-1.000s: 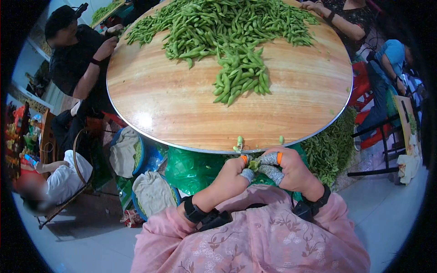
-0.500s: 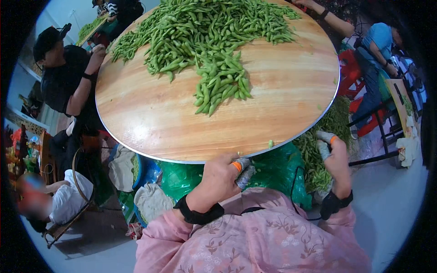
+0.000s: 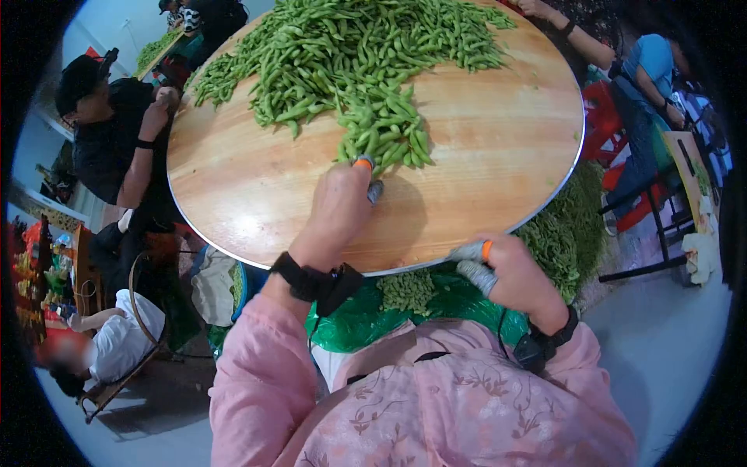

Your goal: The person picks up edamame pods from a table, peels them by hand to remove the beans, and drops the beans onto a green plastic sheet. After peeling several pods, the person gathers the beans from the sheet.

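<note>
A large heap of green pods (image 3: 342, 54) covers the far part of the round wooden table (image 3: 272, 187), and a tongue of pods runs toward me. My left hand (image 3: 344, 194) reaches over the table, its wrapped thumb and fingertips closed at the near end of the tongue; what they hold, if anything, is hidden. My right hand (image 3: 502, 268) is at the near rim, with taped thumb and finger slightly apart and nothing visible between them. Under the rim, shelled beans (image 3: 407, 291) lie in a green plastic bag (image 3: 354, 315) on my lap.
A pile of pods (image 3: 572, 226) lies below the table at the right. A person in black (image 3: 109, 132) is at the left edge, and another person's arm (image 3: 572, 31) is at the far right. Red stools (image 3: 603, 121) and a metal-legged table (image 3: 685, 171) are further right.
My left hand has moved from the near rim up to the pods. My right hand has come left from above the floor pile to the rim. Beans in the lap bag now show.
</note>
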The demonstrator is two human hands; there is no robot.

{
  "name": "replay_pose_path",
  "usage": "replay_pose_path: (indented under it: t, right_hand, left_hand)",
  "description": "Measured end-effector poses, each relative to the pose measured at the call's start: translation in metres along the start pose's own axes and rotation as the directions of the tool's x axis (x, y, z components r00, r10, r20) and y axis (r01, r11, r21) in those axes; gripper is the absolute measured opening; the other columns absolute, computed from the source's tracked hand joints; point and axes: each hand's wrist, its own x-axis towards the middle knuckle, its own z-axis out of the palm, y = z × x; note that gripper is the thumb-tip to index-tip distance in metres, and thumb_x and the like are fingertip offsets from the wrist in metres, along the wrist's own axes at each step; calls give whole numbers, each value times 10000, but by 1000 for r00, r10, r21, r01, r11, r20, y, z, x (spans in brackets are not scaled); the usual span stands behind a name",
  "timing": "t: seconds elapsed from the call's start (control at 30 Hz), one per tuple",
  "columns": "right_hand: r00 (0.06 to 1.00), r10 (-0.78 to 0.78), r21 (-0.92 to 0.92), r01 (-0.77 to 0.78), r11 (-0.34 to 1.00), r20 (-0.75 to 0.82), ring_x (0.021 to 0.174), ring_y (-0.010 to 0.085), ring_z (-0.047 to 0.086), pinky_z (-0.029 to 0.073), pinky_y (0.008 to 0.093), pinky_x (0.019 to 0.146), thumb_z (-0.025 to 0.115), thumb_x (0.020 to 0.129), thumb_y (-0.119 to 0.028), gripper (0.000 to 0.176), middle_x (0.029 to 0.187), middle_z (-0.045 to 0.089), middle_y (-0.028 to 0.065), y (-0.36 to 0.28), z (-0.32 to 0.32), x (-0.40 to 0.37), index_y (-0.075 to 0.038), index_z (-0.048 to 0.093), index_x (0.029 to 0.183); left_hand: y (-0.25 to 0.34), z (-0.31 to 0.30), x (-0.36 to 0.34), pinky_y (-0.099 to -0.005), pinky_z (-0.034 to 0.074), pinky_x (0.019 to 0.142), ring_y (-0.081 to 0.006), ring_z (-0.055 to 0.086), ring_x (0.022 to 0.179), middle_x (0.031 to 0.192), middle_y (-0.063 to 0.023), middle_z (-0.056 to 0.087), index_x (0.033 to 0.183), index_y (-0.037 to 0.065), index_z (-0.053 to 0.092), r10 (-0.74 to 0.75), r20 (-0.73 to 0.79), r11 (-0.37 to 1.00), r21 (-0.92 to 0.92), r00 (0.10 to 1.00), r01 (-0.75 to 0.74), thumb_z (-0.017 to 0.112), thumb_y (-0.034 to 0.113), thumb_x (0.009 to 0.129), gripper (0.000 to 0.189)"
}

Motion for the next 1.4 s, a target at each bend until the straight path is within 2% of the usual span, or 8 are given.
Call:
replay_pose_path:
  t: [0.17, 0.4, 0.5, 0.6, 0.77, 1.1, 1.17, 1.4]
  right_hand:
    - [924, 297, 341, -207, 917, -239, 726, 160, 590, 456, 260, 678, 563, 766, -48, 155, 793, 629, 114, 21, -6, -15, 33, 591, 894]
    - [976, 215, 422, -213, 881, 44, 764, 104, 555, 444, 241, 679, 541, 775, -45, 239, 854, 614, 74, 8, 24, 2, 48, 548, 995]
    - [969, 198, 585, -247, 773, 147, 778, 80, 531, 435, 226, 676, 532, 777, -31, 282, 875, 598, 56, 8, 39, 14, 40, 517, 1050]
    - [972, 186, 764, -226, 605, 141, 759, 64, 510, 427, 217, 662, 523, 780, -16, 272, 859, 592, 42, -11, 39, 26, 35, 520, 1047]
    - [989, 141, 658, -132, 741, 40, 722, 63, 511, 433, 227, 641, 502, 785, 4, 194, 799, 596, 31, -2, 34, 24, 28, 568, 965]
    - [1000, -2, 137, 5, 991, -25, 752, 208, 596, 455, 284, 662, 549, 732, -39, 199, 862, 606, 154, -11, 16, 11, 17, 585, 920]
    - [965, 253, 464, -194, 864, -68, 748, 142, 575, 450, 265, 673, 547, 777, -67, 192, 856, 613, 94, -13, 20, 7, 30, 575, 940]
    - [957, 255, 789, -264, 555, 140, 688, 61, 498, 403, 187, 630, 506, 841, -109, 162, 804, 565, -16, -12, 19, 4, 6, 586, 921]
  left_hand:
    - [5, 4, 6, -423, 446, 585, -383, 549, 658, 667, -233, 548, 838, -21, 540, 42, 118, 996, 69, 992, -51, 524, 45, 678, 174]
    - [22, -14, -11, -378, 458, 593, -330, 567, 649, 672, -213, 554, 826, -55, 532, -12, 211, 996, 91, 977, -7, 520, 33, 673, 177]
    - [29, -25, -30, -299, 471, 611, -213, 593, 671, 700, -129, 573, 883, -52, 518, -174, 251, 938, -251, 952, 238, 574, 23, 690, 215]
    - [47, -21, -59, -181, 402, 545, -36, 485, 621, 739, 0, 550, 925, 5, 526, -222, 92, 416, -892, 971, 180, 630, 11, 685, 262]
    - [55, -14, -87, -246, 450, 590, -149, 553, 621, 768, -82, 600, 877, 0, 554, -33, -162, 661, -744, 986, -100, 651, 55, 676, 229]
    - [54, -23, -88, -284, 418, 660, -200, 520, 691, 765, -140, 565, 946, -32, 519, 157, 398, 683, -705, 904, 192, 444, 94, 843, 180]
    - [58, -24, -89, -290, 423, 633, -215, 532, 658, 749, -153, 562, 932, -17, 529, 129, 362, 706, -688, 923, 171, 482, 96, 828, 160]
    - [71, -15, -97, -342, 445, 536, -312, 569, 632, 717, -136, 574, 870, 48, 565, 61, 70, 915, -403, 996, -28, 630, 98, 682, 205]
